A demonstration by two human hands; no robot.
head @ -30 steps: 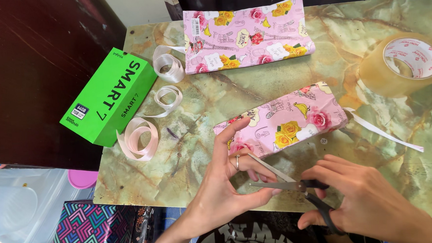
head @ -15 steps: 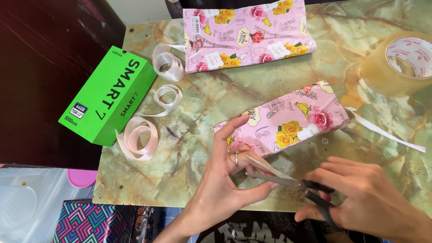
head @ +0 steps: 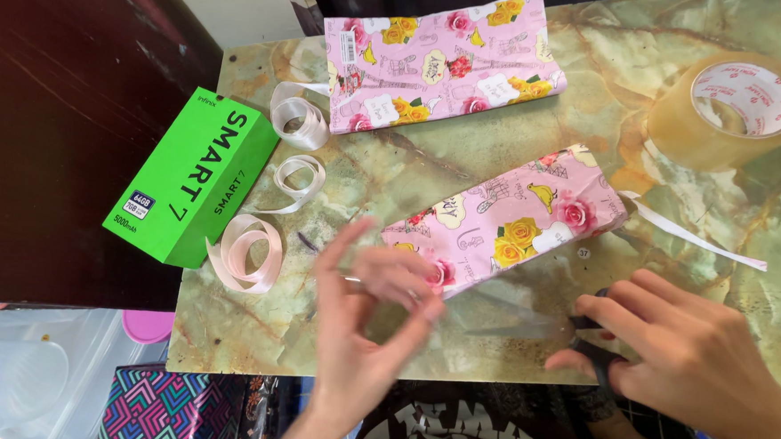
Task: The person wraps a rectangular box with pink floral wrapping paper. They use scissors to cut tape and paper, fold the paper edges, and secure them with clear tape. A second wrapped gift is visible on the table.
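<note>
Two hands work at the near edge of a marbled green table [head: 493, 143] in the head view. The left hand [head: 365, 328] is blurred; its fingers are spread and curved, with the fingertips [head: 431, 311] at the near-left end of a wrapped parcel [head: 506, 218] in pink floral paper. Whether they pinch the paper I cannot tell. The parcel lies slanted at mid-table. The right hand [head: 682, 351] is closed around the dark handles of scissors [head: 548, 327], whose blades point left along the table just below the parcel's near edge; the blades are blurred, so their spread is unclear.

A thin white strip [head: 694, 235] trails right from the parcel's far-right end. A folded sheet of the same paper [head: 444, 56] lies at the far edge. A tape roll [head: 728, 108] stands at the far right. Coils of pale ribbon [head: 250, 249] lie at the left, just beside a green box [head: 192, 176] that overhangs the table's left edge.
</note>
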